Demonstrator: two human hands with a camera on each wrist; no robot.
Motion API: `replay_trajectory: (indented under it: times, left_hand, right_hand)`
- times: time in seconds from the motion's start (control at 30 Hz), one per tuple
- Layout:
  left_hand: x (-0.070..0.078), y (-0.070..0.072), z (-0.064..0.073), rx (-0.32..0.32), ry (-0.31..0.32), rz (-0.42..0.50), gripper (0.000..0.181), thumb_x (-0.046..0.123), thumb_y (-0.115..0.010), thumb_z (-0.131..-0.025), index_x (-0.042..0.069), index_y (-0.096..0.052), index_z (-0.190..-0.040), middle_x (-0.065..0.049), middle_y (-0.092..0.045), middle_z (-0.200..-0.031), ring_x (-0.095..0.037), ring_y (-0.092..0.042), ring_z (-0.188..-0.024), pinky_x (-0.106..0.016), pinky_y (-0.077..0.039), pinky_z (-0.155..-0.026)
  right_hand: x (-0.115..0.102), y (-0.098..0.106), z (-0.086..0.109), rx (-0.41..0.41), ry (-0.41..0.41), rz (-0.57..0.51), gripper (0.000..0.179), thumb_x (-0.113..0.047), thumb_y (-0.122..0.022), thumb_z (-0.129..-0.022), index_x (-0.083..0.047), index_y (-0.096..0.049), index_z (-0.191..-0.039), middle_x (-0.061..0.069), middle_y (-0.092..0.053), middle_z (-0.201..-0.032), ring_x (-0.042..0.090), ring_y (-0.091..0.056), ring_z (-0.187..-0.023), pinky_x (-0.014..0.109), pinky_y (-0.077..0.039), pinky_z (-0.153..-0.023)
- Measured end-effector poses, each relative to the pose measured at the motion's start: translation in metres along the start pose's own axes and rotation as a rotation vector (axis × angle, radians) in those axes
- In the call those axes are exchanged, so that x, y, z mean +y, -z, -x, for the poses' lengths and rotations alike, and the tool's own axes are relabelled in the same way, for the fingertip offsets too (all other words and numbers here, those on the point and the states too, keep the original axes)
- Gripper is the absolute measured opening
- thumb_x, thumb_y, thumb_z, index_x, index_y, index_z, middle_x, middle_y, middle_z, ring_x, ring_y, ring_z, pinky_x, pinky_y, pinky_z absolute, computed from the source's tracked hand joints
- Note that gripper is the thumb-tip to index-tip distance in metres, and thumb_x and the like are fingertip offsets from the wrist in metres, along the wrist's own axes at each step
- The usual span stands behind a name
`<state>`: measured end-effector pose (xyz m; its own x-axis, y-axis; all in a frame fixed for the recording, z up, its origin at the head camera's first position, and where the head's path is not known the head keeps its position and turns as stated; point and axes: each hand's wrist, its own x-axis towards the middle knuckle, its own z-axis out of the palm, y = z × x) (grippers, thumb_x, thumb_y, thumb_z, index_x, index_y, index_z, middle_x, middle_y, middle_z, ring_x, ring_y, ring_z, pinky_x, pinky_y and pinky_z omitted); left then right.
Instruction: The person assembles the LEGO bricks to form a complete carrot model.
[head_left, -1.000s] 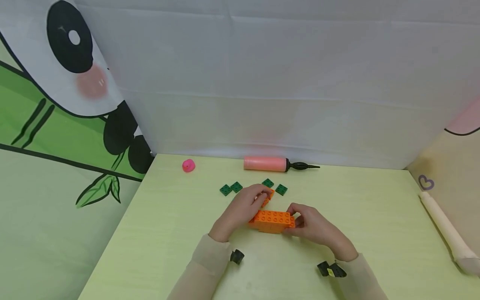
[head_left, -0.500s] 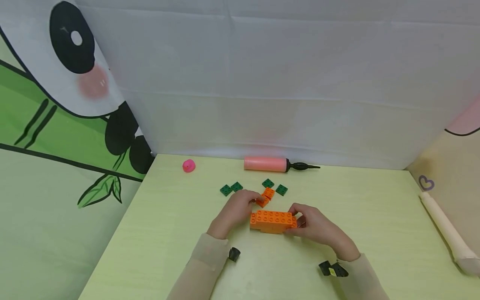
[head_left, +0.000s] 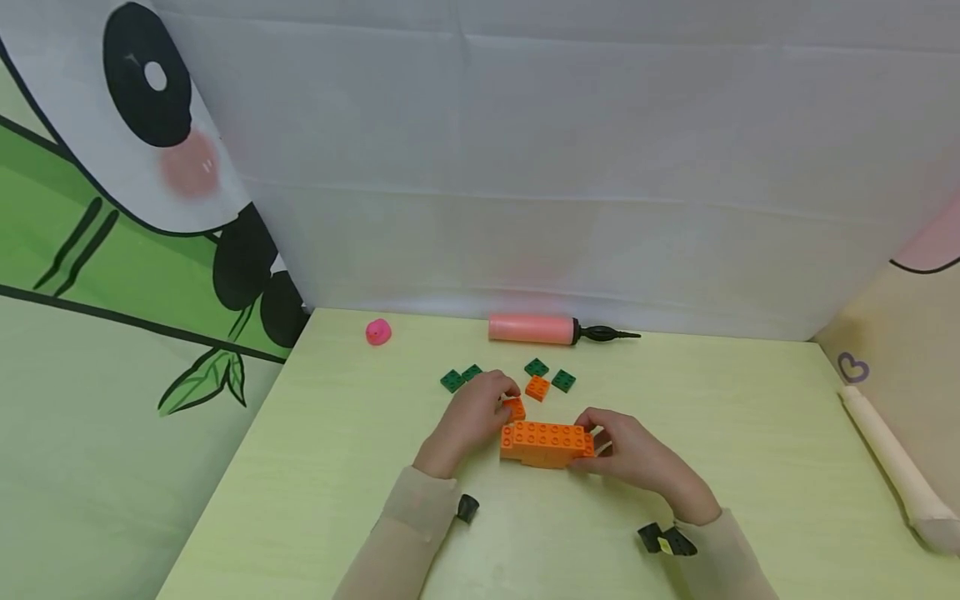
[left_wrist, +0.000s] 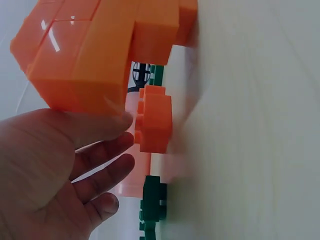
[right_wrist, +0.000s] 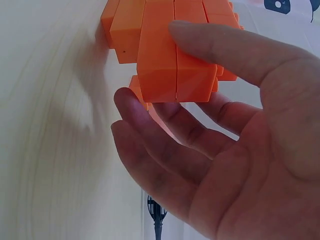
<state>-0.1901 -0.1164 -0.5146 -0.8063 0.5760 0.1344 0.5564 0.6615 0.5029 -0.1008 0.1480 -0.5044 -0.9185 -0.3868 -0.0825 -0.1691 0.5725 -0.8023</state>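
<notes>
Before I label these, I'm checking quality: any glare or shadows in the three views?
Left wrist: white glints on the orange block build, faint shadow on the table; right wrist: soft shadow on the table; head: fairly even light, no harsh glare.

Pink pump [head_left: 531, 329] and small pink toy [head_left: 378, 332] at the back of a pale yellow counter [head_left: 300, 475].
The pump lies on its side near the white backdrop [head_left: 480, 150], black nozzle [head_left: 603, 333] pointing right — the toy well to its left. On the left, a cartoon print [head_left: 82, 225] shows a black eye [head_left: 146, 83], rosy cheek [head_left: 187, 165] and green leaf [head_left: 201, 383]; on the right, a purple heart [head_left: 843, 369] — and a slanting cream roll [head_left: 896, 471].
</notes>
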Motion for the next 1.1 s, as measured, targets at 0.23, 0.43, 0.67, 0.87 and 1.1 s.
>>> replay_trajectory:
  times: [0.23,0.43,0.67,0.87,1.1]
  left_hand:
    - [-0.001,-0.003,0.0,-0.055,0.058,-0.148,0.034,0.021,-0.085,-0.09,0.009,-0.074,-0.12,-0.003,-0.069,-0.111,-0.021,-0.06,-0.101,-0.037,-0.052,-0.094]
    - [-0.004,-0.008,-0.001,-0.063,0.058,-0.206,0.031,0.021,-0.086,-0.089,0.01,-0.075,-0.116,-0.001,-0.069,-0.107,-0.021,-0.058,-0.097,-0.036,-0.051,-0.091]
    - [-0.007,-0.007,-0.001,-0.072,0.029,-0.197,0.028,0.021,-0.085,-0.09,0.01,-0.075,-0.113,-0.001,-0.069,-0.105,-0.021,-0.059,-0.098,-0.036,-0.051,-0.092]
    - [-0.006,0.002,0.0,-0.036,-0.001,-0.134,0.031,0.025,-0.083,-0.092,0.009,-0.074,-0.117,-0.001,-0.068,-0.107,-0.021,-0.061,-0.099,-0.038,-0.052,-0.093]
    - [0.004,0.018,0.001,0.031,-0.032,-0.06,0.032,0.027,-0.079,-0.095,0.009,-0.072,-0.121,0.001,-0.066,-0.107,-0.019,-0.061,-0.096,-0.037,-0.053,-0.088]
  right_hand:
    - [-0.002,0.001,-0.001,0.01,-0.004,0.038,0.039,-0.024,-0.088,-0.086,-0.011,-0.066,-0.115,0.0,-0.066,-0.111,0.024,-0.064,-0.1,0.043,-0.059,-0.083]
    - [-0.005,-0.001,-0.002,0.031,-0.002,0.058,0.039,-0.027,-0.088,-0.086,-0.012,-0.067,-0.116,-0.004,-0.066,-0.111,0.022,-0.063,-0.103,0.048,-0.056,-0.09]
    - [-0.008,-0.003,-0.002,0.06,0.025,0.068,0.038,-0.027,-0.088,-0.086,-0.014,-0.067,-0.116,-0.006,-0.066,-0.112,0.021,-0.063,-0.106,0.046,-0.056,-0.091]
    - [-0.006,-0.007,-0.004,0.089,0.071,0.067,0.036,-0.028,-0.088,-0.087,-0.016,-0.068,-0.115,-0.008,-0.067,-0.111,0.019,-0.063,-0.105,0.04,-0.057,-0.089]
    - [-0.001,-0.01,-0.005,0.092,0.084,0.064,0.034,-0.028,-0.086,-0.089,-0.016,-0.069,-0.115,-0.01,-0.067,-0.109,0.017,-0.063,-0.102,0.036,-0.057,-0.087]
